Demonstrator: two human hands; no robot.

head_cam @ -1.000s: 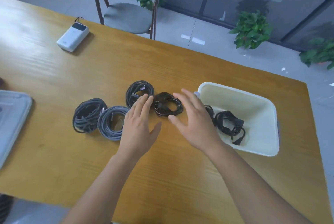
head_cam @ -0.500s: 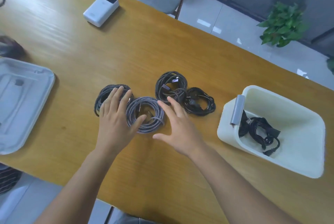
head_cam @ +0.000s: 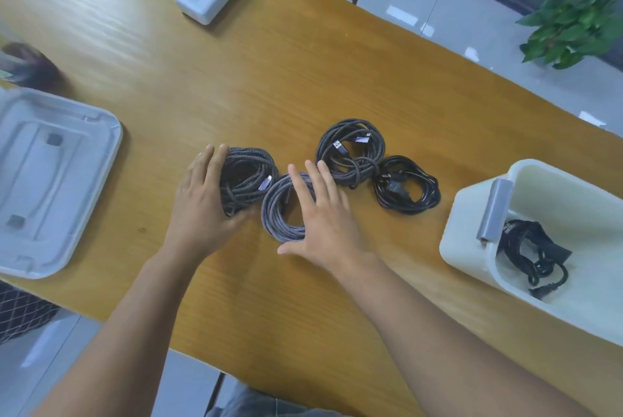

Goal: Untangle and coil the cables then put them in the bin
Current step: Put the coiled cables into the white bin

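4 coiled cables (head_cam: 350, 153) on table; 1 in bin (head_cam: 472, 214).

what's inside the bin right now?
The bin holds one coiled black cable. A grey clip hangs on its rim. The far end of the bin lies out of frame.

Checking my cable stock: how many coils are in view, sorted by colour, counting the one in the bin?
Grey braided coils on the table: 3
Black coils on the table: 1
Black coils in the bin: 1
Total: 5
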